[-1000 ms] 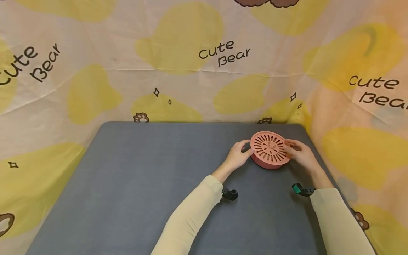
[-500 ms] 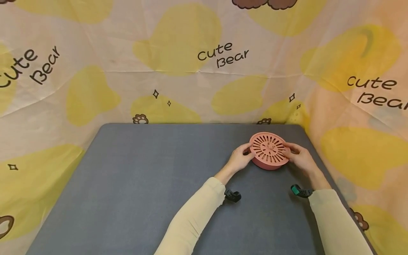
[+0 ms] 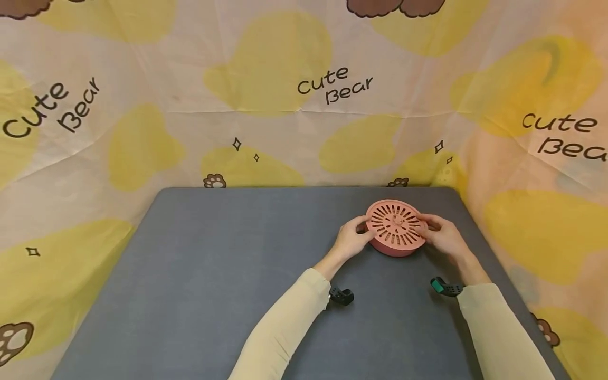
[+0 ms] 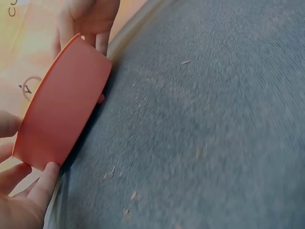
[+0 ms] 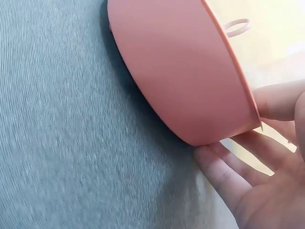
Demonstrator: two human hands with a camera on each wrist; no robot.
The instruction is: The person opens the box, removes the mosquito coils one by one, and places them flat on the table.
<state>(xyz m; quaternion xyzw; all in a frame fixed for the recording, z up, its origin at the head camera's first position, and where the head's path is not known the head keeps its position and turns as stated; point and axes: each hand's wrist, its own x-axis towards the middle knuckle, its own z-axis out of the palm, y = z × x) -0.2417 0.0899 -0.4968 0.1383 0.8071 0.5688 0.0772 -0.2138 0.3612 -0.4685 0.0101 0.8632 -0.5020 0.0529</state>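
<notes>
A round pink mosquito coil box [image 3: 394, 249] with a slotted lid [image 3: 396, 224] is near the table's far right corner. My left hand [image 3: 350, 241] grips its left side, thumb at the lid's rim. On the opposite side my right hand [image 3: 447, 240] grips it the same way. In the left wrist view the box's smooth side wall [image 4: 64, 105] shows, with fingertips [image 4: 51, 169] at its lower edge. A small ring [image 5: 237, 27] sticks up from the lid in the right wrist view. Shadow lies under the box; whether its underside fully touches the table cannot be told.
The grey table [image 3: 214, 274] extends to the left and toward me. Small pale crumbs [image 4: 134, 195] lie on its surface in the left wrist view. Patterned cloth [image 3: 266, 79] hangs behind the table and along both sides, close to its right edge.
Both hands have shifted the mosquito coil box slightly to the left, keeping their grip on its sides. The head view has tilted a little.
</notes>
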